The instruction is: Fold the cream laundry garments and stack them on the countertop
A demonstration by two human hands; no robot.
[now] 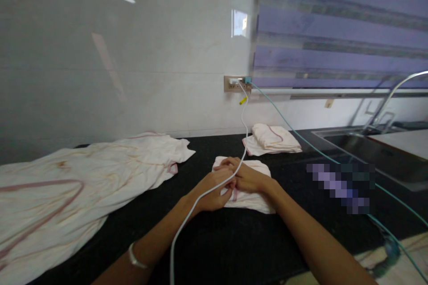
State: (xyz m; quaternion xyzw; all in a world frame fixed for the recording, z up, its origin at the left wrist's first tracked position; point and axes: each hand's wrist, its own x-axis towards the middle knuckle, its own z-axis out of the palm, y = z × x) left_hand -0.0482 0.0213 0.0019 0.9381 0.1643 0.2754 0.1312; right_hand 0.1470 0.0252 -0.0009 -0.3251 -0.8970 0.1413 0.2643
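Observation:
A white cloth with pink trim, folded into a small bundle, lies on the black counter in front of me. My left hand rests on its left side, fingers curled in at the pink edge. From the right, my right hand reaches over the cloth, and its bent fingers meet the left ones at the middle. Both hands appear to grip the fabric, though the overlapping fingers partly hide the hold. A white cable hangs across the view in front of my left forearm and both hands.
A large spread white garment with brownish stains covers the counter's left. Another folded cloth lies by the wall, below the socket. A teal cable runs right, past a pixelated patch. The sink and tap are far right.

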